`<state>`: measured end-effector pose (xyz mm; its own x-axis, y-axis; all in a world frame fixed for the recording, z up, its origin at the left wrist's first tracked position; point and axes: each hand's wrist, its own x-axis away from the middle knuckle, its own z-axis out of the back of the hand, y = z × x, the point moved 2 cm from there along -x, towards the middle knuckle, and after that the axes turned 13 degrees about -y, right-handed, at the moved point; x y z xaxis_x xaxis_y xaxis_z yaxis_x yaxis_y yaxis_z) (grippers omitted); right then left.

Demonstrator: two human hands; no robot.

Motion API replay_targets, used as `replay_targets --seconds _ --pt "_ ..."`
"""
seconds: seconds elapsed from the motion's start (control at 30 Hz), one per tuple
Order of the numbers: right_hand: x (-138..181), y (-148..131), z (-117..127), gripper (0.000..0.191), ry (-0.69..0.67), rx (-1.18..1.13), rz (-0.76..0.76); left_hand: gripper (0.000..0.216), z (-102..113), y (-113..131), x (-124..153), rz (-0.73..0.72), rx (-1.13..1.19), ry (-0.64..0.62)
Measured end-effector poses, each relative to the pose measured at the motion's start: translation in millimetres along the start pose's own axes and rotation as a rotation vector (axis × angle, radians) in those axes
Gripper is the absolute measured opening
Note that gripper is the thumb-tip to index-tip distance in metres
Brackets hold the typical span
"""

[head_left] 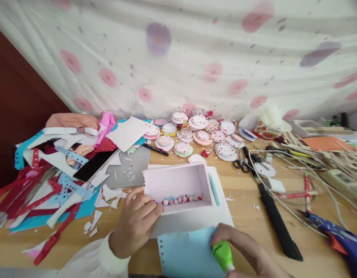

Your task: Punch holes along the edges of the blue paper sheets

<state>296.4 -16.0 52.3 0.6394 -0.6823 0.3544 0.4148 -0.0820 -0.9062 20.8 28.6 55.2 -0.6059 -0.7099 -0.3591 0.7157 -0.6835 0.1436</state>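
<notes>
My left hand (pixel 139 222) is closed on the left end of a white open box (pixel 175 181), which is tilted with its opening toward me. A row of small round red, white and blue bits (pixel 182 199) lies along the box's lower inner side. Closer to me, my right hand (pixel 245 247) grips a green hole punch (pixel 223 255) at the right edge of a light blue sheet of paper (pixel 187 251). Square notches run down the sheet's left edge. Part of the punch and some right fingers are cut off by the frame. White card (pixel 192 224) lies under the box.
Paper scraps (pixel 65 185) and a phone (pixel 94 166) cover the left side. Several decorated paper discs (pixel 198 131) stand at the back. On the right are scissors (pixel 241 166), a black-handled tool (pixel 278 220), looping cables and a blue glue gun (pixel 337 231).
</notes>
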Motion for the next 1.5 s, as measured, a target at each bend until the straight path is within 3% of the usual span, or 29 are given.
replay_targets --seconds 0.23,0.43,0.57,0.67,0.87,1.0,1.13,1.23,1.3,1.4,1.5 --pt "-28.4 -23.5 15.3 0.028 0.047 0.193 0.136 0.016 -18.8 -12.6 -1.1 -0.024 0.189 -0.221" --pt "-52.2 -43.1 16.3 0.025 -0.033 0.275 0.135 0.032 25.7 -4.6 -7.9 0.123 0.323 -0.118" --pt "-66.6 -47.2 10.6 0.028 -0.043 0.217 0.212 0.042 33.5 24.3 -20.7 -0.170 0.358 -0.314" --pt "-75.8 -45.5 5.4 0.032 -0.015 0.179 0.232 0.031 22.0 31.9 -29.2 -0.209 0.309 -0.276" --pt "-83.5 -38.0 3.4 0.034 0.032 0.087 0.301 0.023 7.7 18.0 -28.8 0.002 0.621 -0.275" --pt "-92.6 -34.5 15.3 0.029 0.026 0.036 0.253 0.024 5.2 1.3 -31.7 0.215 0.950 -0.228" --pt "-107.7 -33.2 30.7 0.021 -0.008 0.049 0.251 0.020 -1.7 -18.5 -45.8 0.430 1.300 -0.113" --pt "-118.2 -31.6 40.2 0.016 -0.012 0.036 0.270 0.025 -9.1 -31.4 -58.1 0.504 1.492 -0.039" --pt "-123.8 -33.0 45.2 0.015 -0.114 -0.001 0.267 0.031 -15.5 -37.5 -64.9 0.512 1.605 -0.051" --pt "-128.8 -41.8 53.7 0.036 -0.342 -0.002 0.207 0.030 -25.6 -42.7 -70.5 0.510 1.650 -0.128" --pt "-129.9 -53.3 65.3 0.033 -0.393 0.098 0.158 0.040 -32.3 -42.8 -70.3 0.494 1.579 -0.162"
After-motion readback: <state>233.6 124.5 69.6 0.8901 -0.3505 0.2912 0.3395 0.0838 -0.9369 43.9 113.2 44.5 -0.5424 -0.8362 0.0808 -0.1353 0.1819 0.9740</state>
